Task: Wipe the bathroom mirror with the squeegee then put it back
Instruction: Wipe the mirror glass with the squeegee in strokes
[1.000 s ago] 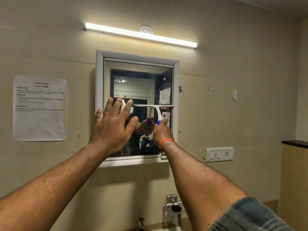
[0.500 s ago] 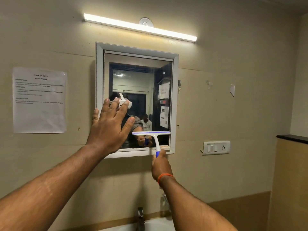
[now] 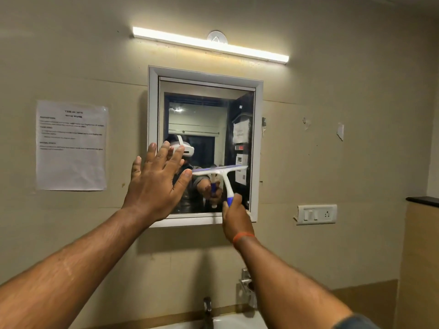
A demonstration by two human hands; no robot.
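Observation:
The white-framed bathroom mirror (image 3: 204,110) hangs on the beige wall ahead. My right hand (image 3: 235,217) grips the blue end of the white squeegee (image 3: 223,174) handle at the mirror's lower right. The blade lies roughly level against the glass about two thirds of the way down, right of centre. My left hand (image 3: 154,184) is flat with fingers spread over the mirror's lower left corner and frame; its thumb tip meets the blade's left end. The glass reflects my arm and the squeegee.
A tube light (image 3: 210,45) is mounted above the mirror. A printed sheet (image 3: 71,146) is taped to the wall at left. A switch and socket plate (image 3: 317,214) sits at right. Below are a tap (image 3: 207,307), a sink rim (image 3: 237,322) and a metal wall holder (image 3: 247,286).
The squeegee went down the glass to the mirror's bottom edge, then came back up to about two thirds height. My left hand stayed spread on the lower left of the mirror.

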